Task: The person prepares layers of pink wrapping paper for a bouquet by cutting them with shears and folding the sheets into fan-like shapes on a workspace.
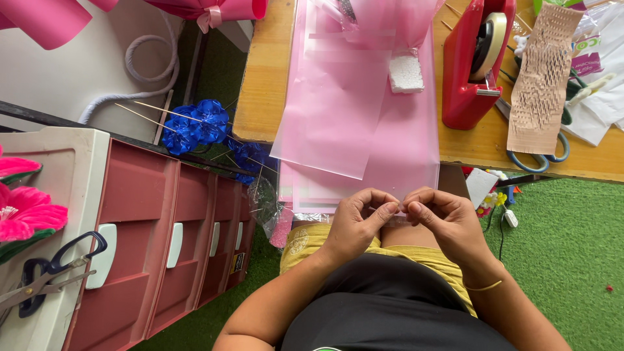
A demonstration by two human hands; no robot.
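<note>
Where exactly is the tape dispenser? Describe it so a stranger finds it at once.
Start at the wooden table with pink sheets hanging over its near edge. Right of the sheets, beside a strip of brown honeycomb paper, stands the tape dispenser. It is the only glossy red thing there, with a tape roll in its top.

red tape dispenser, foam block, blue foil flowers, scissors.

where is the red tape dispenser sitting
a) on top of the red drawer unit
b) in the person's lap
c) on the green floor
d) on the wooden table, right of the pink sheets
d: the red tape dispenser stands on the wooden table, just right of the pink sheets and left of the brown honeycomb paper.
</note>
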